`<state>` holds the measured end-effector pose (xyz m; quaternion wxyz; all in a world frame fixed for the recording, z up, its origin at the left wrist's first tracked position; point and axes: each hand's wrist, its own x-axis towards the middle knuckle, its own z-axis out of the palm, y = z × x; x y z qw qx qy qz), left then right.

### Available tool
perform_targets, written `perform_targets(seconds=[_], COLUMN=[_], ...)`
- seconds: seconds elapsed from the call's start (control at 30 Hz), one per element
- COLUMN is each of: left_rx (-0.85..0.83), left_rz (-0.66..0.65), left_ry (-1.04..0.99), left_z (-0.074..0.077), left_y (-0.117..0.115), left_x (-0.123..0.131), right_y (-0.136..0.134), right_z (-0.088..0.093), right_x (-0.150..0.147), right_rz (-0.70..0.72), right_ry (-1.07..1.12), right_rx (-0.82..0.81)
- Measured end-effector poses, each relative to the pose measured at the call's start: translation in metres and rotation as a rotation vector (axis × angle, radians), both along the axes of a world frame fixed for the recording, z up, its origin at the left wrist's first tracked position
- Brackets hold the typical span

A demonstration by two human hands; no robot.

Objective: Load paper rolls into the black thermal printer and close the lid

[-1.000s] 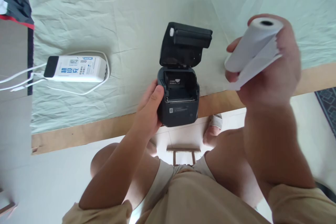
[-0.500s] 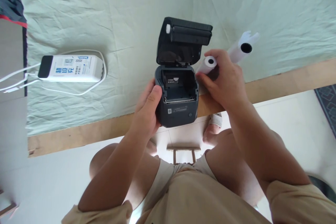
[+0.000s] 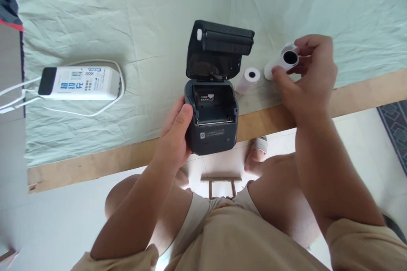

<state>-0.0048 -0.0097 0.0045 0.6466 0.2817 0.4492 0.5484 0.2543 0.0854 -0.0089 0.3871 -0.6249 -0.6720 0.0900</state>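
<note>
Gripping the larger paper roll (image 3: 276,69) between thumb and fingers, the right hand (image 3: 313,78) has moved off the small paper roll (image 3: 247,81), which now stands alone just beside the black printer (image 3: 211,139). The left hand (image 3: 173,135) still clasps the printer's left side at the table edge (image 3: 95,163). White and wide-cored, the larger roll tilts on the green cloth (image 3: 152,17); the printer's lid stands raised above its bay.
</note>
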Motion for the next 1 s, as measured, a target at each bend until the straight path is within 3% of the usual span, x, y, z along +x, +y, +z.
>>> perform_targets(seconds=[0.1,0.57,0.67,0.77,0.9,1.0], left_rx=[0.006,0.035,0.027,0.022,0.009,-0.007], left_rz=[0.001,-0.041,-0.034,-0.032,-0.029,-0.029], left_ry=[-0.002,0.011,0.003,0.003,-0.001,-0.002], left_z=[-0.001,-0.005,-0.004,-0.005,-0.006,-0.005], left_y=[0.0,-0.001,0.0,-0.001,-0.001,0.0], left_x=[0.0,-0.002,-0.002,-0.002,-0.003,-0.004], right_y=[-0.007,-0.007,-0.008,-0.003,0.003,-0.01], right_z=[0.002,-0.008,-0.007,-0.011,-0.009,0.013], right_x=[-0.005,0.002,0.001,0.001,0.003,-0.004], right_rz=[0.105,0.131,0.185,0.125,0.06,0.117], right_ry=[-0.013,-0.009,-0.088,-0.16,-0.036,0.173], right_rx=[-0.001,0.028,0.053,0.041,-0.008,0.204])
